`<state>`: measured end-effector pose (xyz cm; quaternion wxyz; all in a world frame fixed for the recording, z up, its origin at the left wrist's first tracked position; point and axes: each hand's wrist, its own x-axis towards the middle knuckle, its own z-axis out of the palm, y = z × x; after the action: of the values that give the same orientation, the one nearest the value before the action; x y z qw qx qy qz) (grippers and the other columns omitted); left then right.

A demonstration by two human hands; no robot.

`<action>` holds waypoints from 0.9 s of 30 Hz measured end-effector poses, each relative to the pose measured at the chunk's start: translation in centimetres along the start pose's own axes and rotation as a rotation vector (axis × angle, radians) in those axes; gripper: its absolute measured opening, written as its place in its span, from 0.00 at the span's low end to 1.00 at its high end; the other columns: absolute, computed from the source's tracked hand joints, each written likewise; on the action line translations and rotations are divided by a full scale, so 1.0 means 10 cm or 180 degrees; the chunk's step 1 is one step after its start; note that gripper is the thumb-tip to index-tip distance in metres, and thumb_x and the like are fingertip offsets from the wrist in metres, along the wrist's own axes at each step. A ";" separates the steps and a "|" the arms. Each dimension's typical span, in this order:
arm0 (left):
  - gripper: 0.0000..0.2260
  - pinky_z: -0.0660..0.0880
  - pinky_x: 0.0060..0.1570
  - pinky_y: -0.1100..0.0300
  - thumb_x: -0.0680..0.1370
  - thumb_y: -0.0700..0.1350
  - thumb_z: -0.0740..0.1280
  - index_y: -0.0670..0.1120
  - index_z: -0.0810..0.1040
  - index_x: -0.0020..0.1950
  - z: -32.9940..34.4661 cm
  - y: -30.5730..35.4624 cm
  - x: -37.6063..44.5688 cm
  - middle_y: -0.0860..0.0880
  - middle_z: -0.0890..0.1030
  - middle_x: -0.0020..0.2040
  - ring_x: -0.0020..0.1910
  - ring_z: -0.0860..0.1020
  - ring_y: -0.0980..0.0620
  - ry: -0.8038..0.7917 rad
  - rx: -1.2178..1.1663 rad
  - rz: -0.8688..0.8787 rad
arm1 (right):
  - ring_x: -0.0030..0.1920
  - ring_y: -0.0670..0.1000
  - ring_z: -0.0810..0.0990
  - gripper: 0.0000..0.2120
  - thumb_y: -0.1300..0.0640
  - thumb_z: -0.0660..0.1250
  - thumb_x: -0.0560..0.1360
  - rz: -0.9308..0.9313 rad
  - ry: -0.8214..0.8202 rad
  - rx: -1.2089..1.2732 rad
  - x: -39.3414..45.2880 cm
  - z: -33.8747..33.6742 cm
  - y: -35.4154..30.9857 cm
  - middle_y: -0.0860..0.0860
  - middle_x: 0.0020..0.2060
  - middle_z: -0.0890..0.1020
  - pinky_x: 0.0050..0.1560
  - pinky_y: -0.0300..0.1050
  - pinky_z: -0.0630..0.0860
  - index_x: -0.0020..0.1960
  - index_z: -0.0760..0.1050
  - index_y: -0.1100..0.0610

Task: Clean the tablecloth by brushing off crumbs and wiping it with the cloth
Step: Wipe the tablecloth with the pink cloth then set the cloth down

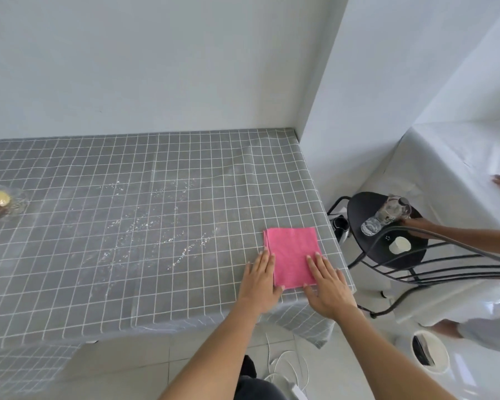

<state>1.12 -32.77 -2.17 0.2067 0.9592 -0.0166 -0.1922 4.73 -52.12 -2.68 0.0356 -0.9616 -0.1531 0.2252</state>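
A folded pink cloth lies flat near the front right corner of the grey checked tablecloth. My left hand rests flat with straight fingers on the cloth's left edge. My right hand lies flat on its lower right part. Streaks of small wet or shiny specks spread across the middle of the tablecloth.
A glass dish with food stands at the table's left edge. To the right, a black metal chair holds a plastic bottle and a white lid; another person's hand reaches to it. A white bin and cables lie on the floor.
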 end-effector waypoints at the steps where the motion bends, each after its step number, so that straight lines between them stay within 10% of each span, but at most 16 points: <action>1: 0.37 0.37 0.73 0.49 0.80 0.57 0.57 0.43 0.38 0.78 0.04 0.02 0.01 0.45 0.37 0.78 0.77 0.38 0.48 -0.0030 0.0053 0.0025 | 0.77 0.51 0.37 0.36 0.40 0.50 0.80 -0.0024 0.0019 0.0033 0.01 0.00 0.02 0.49 0.75 0.34 0.75 0.54 0.39 0.76 0.31 0.49; 16: 0.31 0.32 0.69 0.46 0.82 0.53 0.50 0.47 0.35 0.76 0.16 0.16 0.19 0.44 0.30 0.73 0.76 0.36 0.45 0.0216 0.0662 -0.0118 | 0.78 0.51 0.43 0.31 0.48 0.43 0.76 -0.0172 0.0511 0.0189 0.21 0.09 0.19 0.46 0.76 0.42 0.75 0.49 0.39 0.78 0.41 0.47; 27: 0.26 0.44 0.72 0.40 0.84 0.47 0.52 0.40 0.45 0.78 -0.05 0.15 0.37 0.40 0.50 0.78 0.77 0.51 0.43 0.0446 0.0803 -0.0153 | 0.78 0.52 0.44 0.29 0.59 0.51 0.81 -0.0216 0.0865 0.0242 0.39 -0.28 0.04 0.53 0.78 0.48 0.76 0.52 0.43 0.79 0.43 0.56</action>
<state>4.82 -34.31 -2.47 0.0805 0.9887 -0.0031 -0.1261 9.39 -51.33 -1.88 0.1000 -0.9754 -0.1706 0.0972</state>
